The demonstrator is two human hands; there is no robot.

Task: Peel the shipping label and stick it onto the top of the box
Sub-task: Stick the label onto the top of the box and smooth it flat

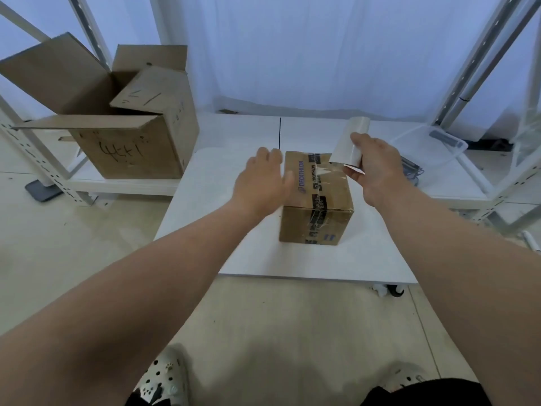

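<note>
A small brown cardboard box (pixel 317 197), sealed with clear and black printed tape, stands on the white table (pixel 222 230). My right hand (pixel 377 168) is above the box's far right corner and holds a curled white shipping label (pixel 349 145) upright between thumb and fingers. A small corner of the sheet sticks out below my fingers. My left hand (pixel 263 183) hovers at the box's left edge with fingers spread, holding nothing; I cannot tell if it touches the box.
A large open cardboard box (pixel 128 142) with handwriting sits on a low shelf at the left. A clear plastic tray (pixel 433 145) and dark cables lie at the back right. White metal rack posts (pixel 480 63) frame both sides. White curtains hang behind.
</note>
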